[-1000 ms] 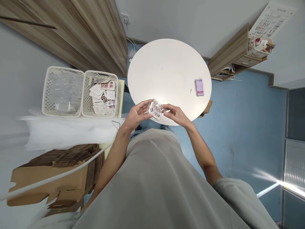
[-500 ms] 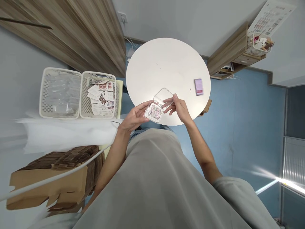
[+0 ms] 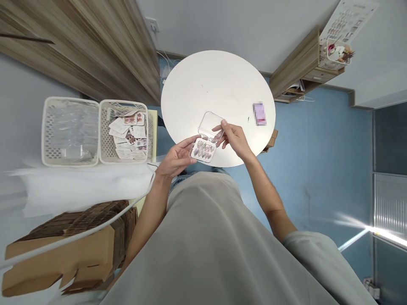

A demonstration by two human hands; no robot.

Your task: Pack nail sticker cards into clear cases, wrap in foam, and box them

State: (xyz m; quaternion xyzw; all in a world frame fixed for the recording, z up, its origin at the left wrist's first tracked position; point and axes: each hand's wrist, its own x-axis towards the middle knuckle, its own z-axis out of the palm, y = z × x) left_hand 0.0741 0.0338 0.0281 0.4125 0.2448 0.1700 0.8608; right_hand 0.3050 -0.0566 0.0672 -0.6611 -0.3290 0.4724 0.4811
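White and smooth, the round tabletop [image 3: 219, 76] fills the upper centre of the frame over a blue floor [image 3: 321, 148]. Grey walls [image 3: 206, 25] stand behind it, with wood-grain panelling [image 3: 104, 51] at upper left and a wooden shelf unit [image 3: 297, 63] at upper right.

A printed sheet [image 3: 346, 21] in the upper right corner carries rows of small pictures and lines of text too small to read. The cards [image 3: 119, 126] at left also bear print, with reddish, brown and purple pictures; their wording cannot be made out. A pixelated purple and pink rectangle [image 3: 260, 114] lies toward the right side of the tabletop.

Just below the frame's centre, a clear, round-cornered plastic case [image 3: 202, 150] is held above the near edge of the tabletop, its transparent lid [image 3: 210, 123] raised. On its white insert sit two rows of glossy, tapered pieces [image 3: 204, 150], apparently press-on nails, in pinks and purples. The left grip [image 3: 173, 161] clasps the case by its left side; the right grip [image 3: 234, 137] pinches the right edge of the lid.

At left, a perforated white basket [image 3: 108, 146] contains the cards, and beside it a second basket [image 3: 47, 146] holds clear plastic packets [image 3: 74, 127]. Below are crumpled white sheeting [image 3: 79, 186] and brown folded cardboard [image 3: 63, 250].
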